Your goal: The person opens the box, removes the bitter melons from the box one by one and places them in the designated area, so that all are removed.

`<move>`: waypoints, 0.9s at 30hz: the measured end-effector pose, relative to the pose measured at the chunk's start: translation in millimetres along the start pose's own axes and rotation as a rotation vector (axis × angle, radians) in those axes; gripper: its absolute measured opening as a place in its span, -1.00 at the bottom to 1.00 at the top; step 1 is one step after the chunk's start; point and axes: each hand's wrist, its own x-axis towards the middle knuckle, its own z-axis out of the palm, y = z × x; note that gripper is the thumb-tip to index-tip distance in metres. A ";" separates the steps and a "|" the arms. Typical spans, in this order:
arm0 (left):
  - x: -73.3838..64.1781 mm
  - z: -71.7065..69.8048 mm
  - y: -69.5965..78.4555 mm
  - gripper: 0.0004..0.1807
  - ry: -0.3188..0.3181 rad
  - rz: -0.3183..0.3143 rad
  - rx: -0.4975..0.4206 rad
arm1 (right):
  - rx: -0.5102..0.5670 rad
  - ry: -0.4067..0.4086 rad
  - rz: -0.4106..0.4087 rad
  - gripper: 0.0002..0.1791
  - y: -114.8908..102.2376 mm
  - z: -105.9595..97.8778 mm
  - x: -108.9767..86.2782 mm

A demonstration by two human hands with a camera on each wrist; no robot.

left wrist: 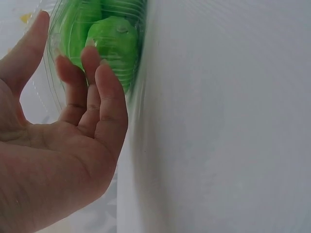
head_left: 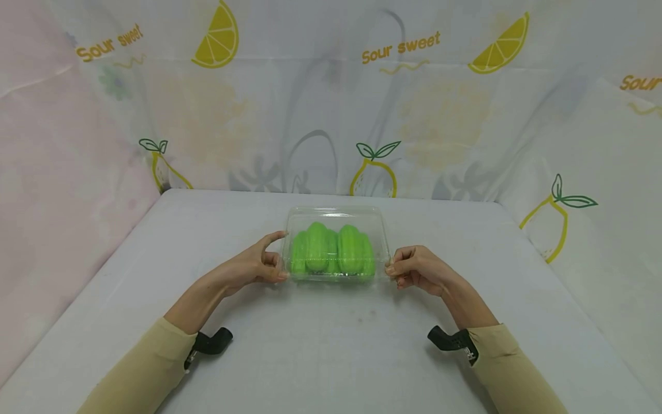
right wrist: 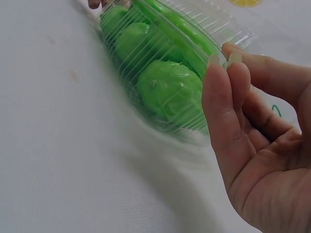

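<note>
A clear plastic clamshell box (head_left: pixel 336 214) is near the middle of the table, with several bright green, ridged, gourd-like pieces (head_left: pixel 350 250) inside. At its left side, my left hand (head_left: pixel 248 265) holds the rim, thumb and fingers spread apart along the edge. The left wrist view shows the fingertips (left wrist: pixel 90 53) curled against the ribbed plastic wall. My right hand (head_left: pixel 421 270) pinches the near right corner of the box between thumb and fingers. In the right wrist view, the right fingertips (right wrist: pixel 221 80) meet at the rim. Whether the base touches the table is unclear.
A white cloth covers the table (head_left: pixel 331 356), with faint brownish marks in front of the box. Behind stands a fabric backdrop (head_left: pixel 331 103) printed with lemons and lettering. A black wrist camera (head_left: pixel 212 342) sits on the left sleeve, another (head_left: pixel 447 339) on the right.
</note>
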 end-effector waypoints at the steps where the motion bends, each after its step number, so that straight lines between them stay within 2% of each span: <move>1: -0.1 0.1 0.2 0.19 0.001 0.001 0.000 | 0.001 -0.005 -0.001 -0.76 0.2 -0.2 0.1; 8: -1.6 0.8 0.6 0.15 0.012 0.009 -0.006 | 0.016 -0.020 -0.004 -0.74 0.8 -0.9 1.1; 12: -2.5 1.3 -0.2 0.13 0.045 0.007 -0.005 | 0.024 -0.017 -0.001 -0.75 1.1 -0.7 1.5; 18: -3.5 1.9 0.2 0.07 0.103 0.014 0.037 | 0.036 -0.006 0.003 -0.76 2.0 -0.6 1.5; 27: -5.1 1.7 2.1 0.01 0.138 0.014 0.111 | 0.050 0.002 0.010 -0.78 1.6 0.3 1.1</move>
